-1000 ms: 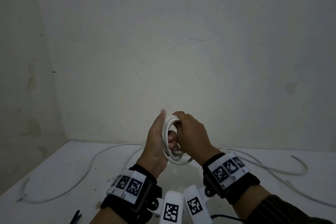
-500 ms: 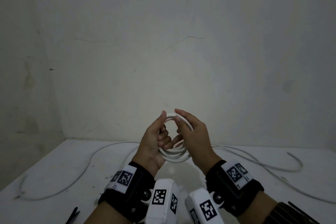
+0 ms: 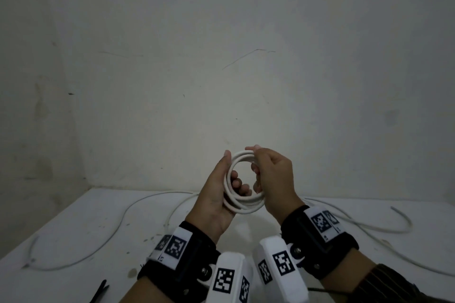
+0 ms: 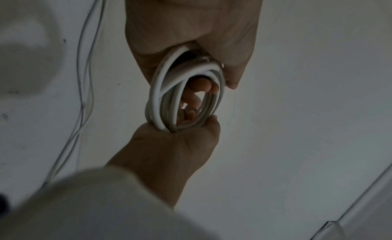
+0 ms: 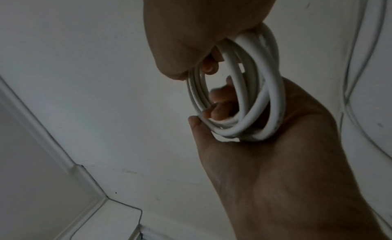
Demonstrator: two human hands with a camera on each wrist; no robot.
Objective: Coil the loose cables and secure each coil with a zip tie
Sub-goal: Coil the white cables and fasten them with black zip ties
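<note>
Currently a white cable coil (image 3: 242,200) is held upright above the white table (image 3: 81,233). Left hand (image 3: 216,194) grips its left side, fingers curled through the loop; right hand (image 3: 273,179) pinches its top right. Loose cable (image 3: 128,214) trails on the table; a dark item (image 3: 99,290), possibly zip ties, lies near the front edge.

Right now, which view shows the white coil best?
The head view: the coil appears whole and round, held by the left hand and right hand. Both wrist views show it edge-on, loops overlapping, partly hidden by palms.
</note>
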